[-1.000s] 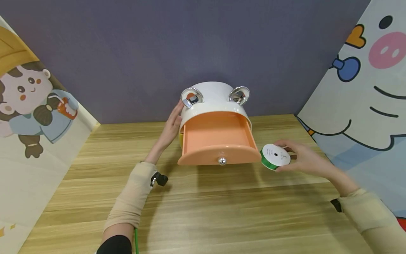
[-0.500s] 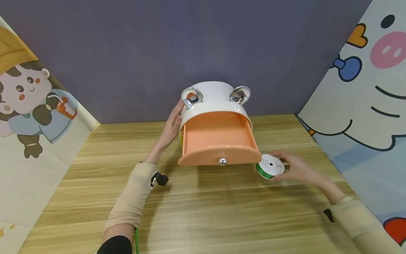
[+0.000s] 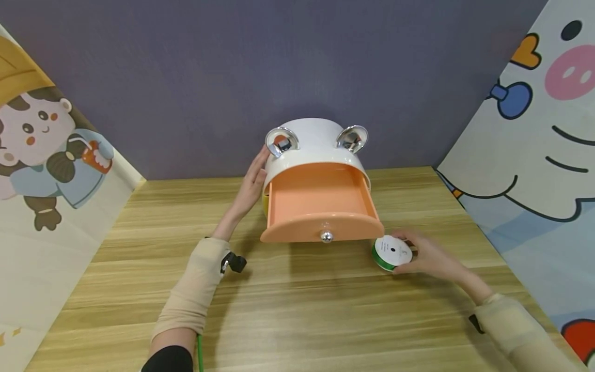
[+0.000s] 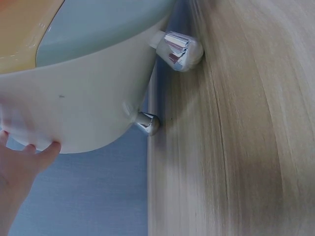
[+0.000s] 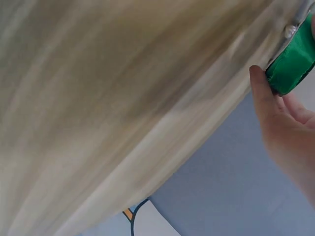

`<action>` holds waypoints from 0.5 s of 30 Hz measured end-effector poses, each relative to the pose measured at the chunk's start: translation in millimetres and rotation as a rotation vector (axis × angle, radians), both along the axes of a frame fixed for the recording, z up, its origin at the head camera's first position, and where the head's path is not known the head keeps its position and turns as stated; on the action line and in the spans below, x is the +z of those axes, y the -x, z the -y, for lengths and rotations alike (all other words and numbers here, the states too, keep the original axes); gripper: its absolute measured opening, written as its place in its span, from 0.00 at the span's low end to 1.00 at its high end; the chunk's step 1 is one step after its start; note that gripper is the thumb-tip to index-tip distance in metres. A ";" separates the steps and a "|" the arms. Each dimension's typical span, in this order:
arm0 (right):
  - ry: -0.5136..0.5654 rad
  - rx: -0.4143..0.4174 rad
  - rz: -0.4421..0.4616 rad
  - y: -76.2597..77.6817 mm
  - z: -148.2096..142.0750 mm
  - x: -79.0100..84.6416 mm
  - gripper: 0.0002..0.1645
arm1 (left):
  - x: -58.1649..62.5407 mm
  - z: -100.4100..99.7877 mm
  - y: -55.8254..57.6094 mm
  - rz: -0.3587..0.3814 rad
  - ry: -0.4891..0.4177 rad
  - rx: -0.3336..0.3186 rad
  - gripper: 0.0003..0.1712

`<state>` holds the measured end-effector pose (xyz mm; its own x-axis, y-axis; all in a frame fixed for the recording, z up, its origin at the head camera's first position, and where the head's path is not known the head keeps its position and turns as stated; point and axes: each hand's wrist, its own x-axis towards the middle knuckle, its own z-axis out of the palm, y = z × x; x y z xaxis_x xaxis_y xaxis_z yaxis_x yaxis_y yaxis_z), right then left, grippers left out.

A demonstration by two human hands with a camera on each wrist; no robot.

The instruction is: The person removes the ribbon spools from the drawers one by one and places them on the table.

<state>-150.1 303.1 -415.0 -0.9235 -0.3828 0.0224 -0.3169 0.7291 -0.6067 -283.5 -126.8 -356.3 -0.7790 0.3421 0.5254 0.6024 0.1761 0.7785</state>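
Observation:
A white, round-topped drawer box [image 3: 312, 135] with two silvery ear shapes stands at the back of the table. Its peach drawer [image 3: 321, 194] is pulled out, showing a bare floor and a round silver knob [image 3: 327, 236]. My left hand [image 3: 250, 188] rests with extended fingers against the box's left side; the left wrist view shows fingertips on the white shell [image 4: 74, 103]. My right hand [image 3: 427, 257] grips a spool of green ribbon [image 3: 392, 251] by its edge, just right of the drawer's front corner. In the right wrist view the green ribbon [image 5: 293, 61] shows between thumb and fingers.
The wood-grain table [image 3: 321, 310] spreads in front of the box. A grey-purple wall [image 3: 297, 62] rises right behind it, with cartoon-printed panels [image 3: 51, 155] on the left and right. In the left wrist view, silver feet [image 4: 181, 51] hold up the box.
My right hand has moved the ribbon spool toward the front and slightly left, lower than the drawer's corner in view. My left hand, the box and the drawer have stayed put.

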 end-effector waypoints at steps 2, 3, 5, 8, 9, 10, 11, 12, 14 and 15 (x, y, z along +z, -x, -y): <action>-0.004 0.002 -0.007 -0.5 0.5 -2.6 0.49 | -0.2 0.0 -0.1 -0.001 -0.001 -0.001 0.61; -0.005 0.001 -0.008 -0.7 0.8 -3.8 0.49 | -0.4 0.1 -0.2 -0.001 -0.002 -0.001 0.60; -0.004 0.000 -0.005 -1.0 1.8 -5.1 0.49 | -0.8 0.0 -0.2 -0.002 -0.004 -0.002 0.60; -0.005 -0.009 0.001 -1.5 3.3 -6.7 0.50 | -1.6 -0.1 0.3 -0.004 -0.007 -0.002 0.60; -0.010 -0.014 0.000 -1.7 3.7 -7.2 0.50 | -1.7 -0.2 0.5 -0.006 -0.008 -0.001 0.60; -0.013 -0.018 0.002 -1.9 4.1 -7.6 0.51 | -1.7 -0.3 0.7 -0.006 -0.009 0.000 0.60; -0.015 -0.022 0.001 -2.1 4.5 -8.3 0.51 | -1.8 -0.4 0.8 -0.008 -0.010 0.001 0.60; -0.018 -0.024 -0.001 -2.2 4.9 -9.0 0.51 | -2.0 -0.4 0.9 -0.010 -0.011 0.002 0.60; -0.023 -0.027 -0.010 -2.5 5.7 -10.3 0.52 | -1.9 -0.6 1.0 -0.013 -0.014 0.004 0.60; -0.025 -0.028 -0.014 -2.8 6.0 -10.8 0.52 | -2.0 -0.6 1.1 -0.014 -0.015 0.004 0.60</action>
<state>-147.3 297.1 -425.8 -0.9337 -0.3571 0.0264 -0.3044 0.7529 -0.5835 -284.6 -126.2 -358.3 -0.7729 0.3309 0.5413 0.6125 0.1664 0.7728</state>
